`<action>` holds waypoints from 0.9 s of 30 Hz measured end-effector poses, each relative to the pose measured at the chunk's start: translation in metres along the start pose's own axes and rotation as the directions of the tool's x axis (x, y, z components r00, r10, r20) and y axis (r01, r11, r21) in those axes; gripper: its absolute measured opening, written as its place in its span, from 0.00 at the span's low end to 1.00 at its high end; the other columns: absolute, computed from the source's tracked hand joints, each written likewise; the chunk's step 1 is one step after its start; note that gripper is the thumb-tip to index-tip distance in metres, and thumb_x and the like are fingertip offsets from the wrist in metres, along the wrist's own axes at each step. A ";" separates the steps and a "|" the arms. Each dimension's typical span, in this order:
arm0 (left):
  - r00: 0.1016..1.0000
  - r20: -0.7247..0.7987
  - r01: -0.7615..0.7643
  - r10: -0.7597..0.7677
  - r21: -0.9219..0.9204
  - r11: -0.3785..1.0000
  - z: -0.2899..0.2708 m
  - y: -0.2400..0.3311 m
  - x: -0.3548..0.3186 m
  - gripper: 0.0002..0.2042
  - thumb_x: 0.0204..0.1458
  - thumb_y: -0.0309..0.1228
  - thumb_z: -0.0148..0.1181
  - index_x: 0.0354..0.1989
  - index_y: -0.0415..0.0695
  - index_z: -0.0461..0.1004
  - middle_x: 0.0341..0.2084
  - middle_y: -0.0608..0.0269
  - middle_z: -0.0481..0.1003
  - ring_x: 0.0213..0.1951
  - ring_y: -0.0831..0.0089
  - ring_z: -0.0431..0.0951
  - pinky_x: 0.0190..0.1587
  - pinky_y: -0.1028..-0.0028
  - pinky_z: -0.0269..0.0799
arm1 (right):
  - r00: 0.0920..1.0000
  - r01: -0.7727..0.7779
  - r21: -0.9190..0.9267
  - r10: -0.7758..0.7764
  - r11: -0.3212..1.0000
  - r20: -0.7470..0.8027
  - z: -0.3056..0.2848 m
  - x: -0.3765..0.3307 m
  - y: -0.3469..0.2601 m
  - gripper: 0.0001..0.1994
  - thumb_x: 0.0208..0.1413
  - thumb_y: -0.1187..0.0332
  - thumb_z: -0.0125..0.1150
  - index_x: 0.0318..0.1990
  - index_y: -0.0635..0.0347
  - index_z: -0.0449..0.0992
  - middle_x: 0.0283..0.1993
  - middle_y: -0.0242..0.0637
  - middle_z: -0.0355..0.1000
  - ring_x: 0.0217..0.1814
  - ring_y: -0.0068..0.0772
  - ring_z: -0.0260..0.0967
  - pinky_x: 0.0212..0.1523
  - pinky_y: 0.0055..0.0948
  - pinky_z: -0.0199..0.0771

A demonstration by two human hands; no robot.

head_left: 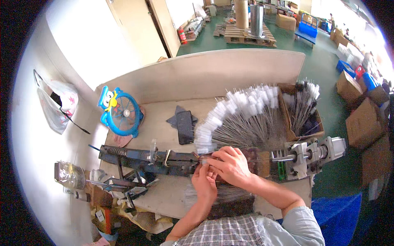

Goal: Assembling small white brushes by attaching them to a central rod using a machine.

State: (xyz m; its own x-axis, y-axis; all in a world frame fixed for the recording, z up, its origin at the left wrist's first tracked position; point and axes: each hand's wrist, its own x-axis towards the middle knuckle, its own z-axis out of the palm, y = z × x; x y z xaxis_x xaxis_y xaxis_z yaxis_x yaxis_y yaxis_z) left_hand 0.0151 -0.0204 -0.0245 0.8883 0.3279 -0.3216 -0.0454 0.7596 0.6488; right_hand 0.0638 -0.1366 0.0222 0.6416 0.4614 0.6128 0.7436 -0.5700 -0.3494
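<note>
Blue fan (134, 130) set by the desk's (160, 123) left edge; long machine (182, 160) laid across. Left hand (204, 184) and right hand (232, 167) held together at machine's middle — anything gripped cannot be told. White-tipped brushes (242, 119) fanned toward far edge.

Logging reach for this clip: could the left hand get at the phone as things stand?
Probably yes: nothing covers the phone, though the left hand would have to reach over the dark rail.

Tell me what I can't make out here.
All in the head view:
- Exactly what lies between the left hand and right hand: covered by the hands.
- Full contents of the plastic bag: veiled by its film.
- Plaid garment: cut off below.
- Distant person: too small.
</note>
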 end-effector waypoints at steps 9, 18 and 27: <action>1.000 -0.022 -0.014 0.015 0.047 0.999 0.016 0.005 -0.007 0.03 0.50 0.24 0.52 0.33 0.40 0.68 0.32 0.62 0.73 0.33 0.73 0.75 0.40 0.73 0.72 | 1.000 0.018 0.083 -0.016 0.996 -0.019 -0.008 -0.004 0.010 0.13 0.36 0.66 0.66 0.35 0.50 0.78 0.37 0.27 0.72 0.44 0.34 0.67 0.42 0.32 0.68; 0.993 -0.005 0.117 -0.119 -0.135 0.984 0.000 0.005 -0.001 0.04 0.50 0.28 0.53 0.32 0.42 0.67 0.31 0.65 0.72 0.36 0.74 0.73 0.42 0.72 0.68 | 0.999 0.010 0.121 -0.015 0.993 0.037 -0.001 0.005 0.003 0.13 0.36 0.67 0.66 0.34 0.55 0.78 0.37 0.31 0.73 0.41 0.36 0.68 0.42 0.35 0.70; 0.993 -0.070 0.087 -0.095 -0.117 0.989 0.008 0.005 -0.004 0.05 0.53 0.31 0.49 0.30 0.43 0.68 0.25 0.67 0.69 0.30 0.76 0.72 0.37 0.76 0.69 | 0.998 -0.057 0.028 0.057 0.998 -0.007 0.002 0.004 -0.006 0.16 0.35 0.64 0.68 0.35 0.55 0.78 0.37 0.30 0.73 0.40 0.34 0.69 0.39 0.32 0.69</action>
State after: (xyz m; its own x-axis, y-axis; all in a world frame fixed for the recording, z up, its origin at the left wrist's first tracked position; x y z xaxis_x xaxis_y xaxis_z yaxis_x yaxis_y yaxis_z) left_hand 0.0149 -0.0225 -0.0142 0.8542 0.2926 -0.4298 -0.0211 0.8455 0.5336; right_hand 0.0618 -0.1299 0.0251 0.6816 0.4236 0.5966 0.7110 -0.5760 -0.4034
